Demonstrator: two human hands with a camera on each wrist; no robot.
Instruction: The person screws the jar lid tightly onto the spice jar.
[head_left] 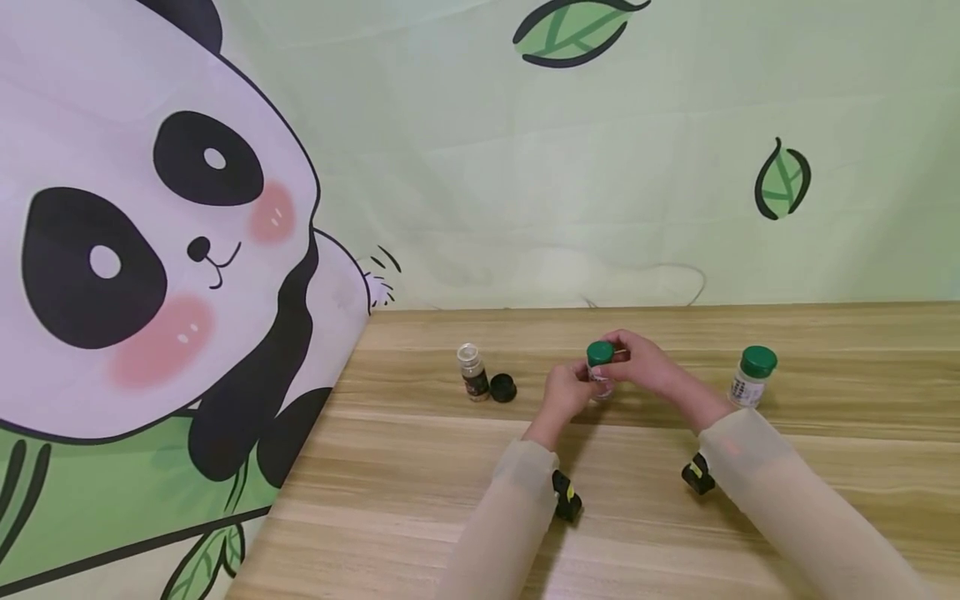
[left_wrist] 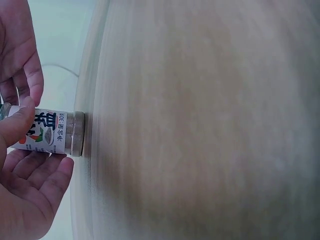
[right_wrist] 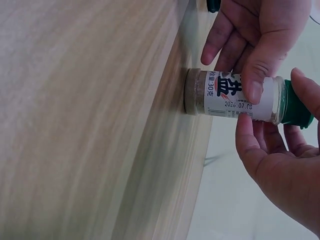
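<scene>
A spice jar (head_left: 602,390) with a white label and a green cap (head_left: 600,352) stands upright on the wooden table. The left hand (head_left: 566,390) grips its body, thumb on one side and fingers on the other, as the right wrist view makes plain. Around the green cap (right_wrist: 296,106) are the thumb and fingers of the right hand (head_left: 643,364), with some fingertips reaching down near the label. Brownish contents show at the base of the jar (left_wrist: 75,131) in the left wrist view, where the cap is mostly out of frame.
To the left stands an uncapped small glass jar (head_left: 474,377) with a dark label, and a black cap (head_left: 502,387) lies beside it. A second green-capped jar (head_left: 750,379) is at the right. A printed cloth (head_left: 480,167) hangs behind the table (head_left: 375,500).
</scene>
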